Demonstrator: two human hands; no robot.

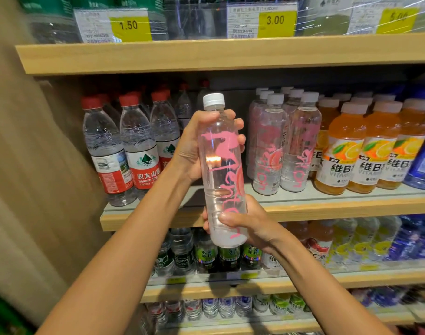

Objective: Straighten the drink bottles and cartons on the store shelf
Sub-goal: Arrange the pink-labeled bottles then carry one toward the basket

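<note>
**Centre of frame:** one clear bottle with pink lettering and a white cap is being held upright in front of the middle shelf, off its surface. The left hand is wrapping its fingers round the upper body just below the cap. The right hand is clasping the lower end, fingers curled round it. Behind the bottle a gap is showing on the shelf, between the red-capped water bottles at centre left and the matching pink-lettered bottles at centre right.

**Risks, as judged:** neighbours are flanking the gap on both sides, so a tilted descent is likely to be nudging one and toppling its row. The smooth wall is inviting a slip if either hand is letting go early. The lettering may be ending up turned away from the front.

**Counts:**
- one bottle in hand
- three red-capped bottles in the front row
- two pink-lettered bottles in front, with more behind, number unclear
- three orange drink bottles in front at right
- blue bottles at the right edge, too cut off to count
</note>
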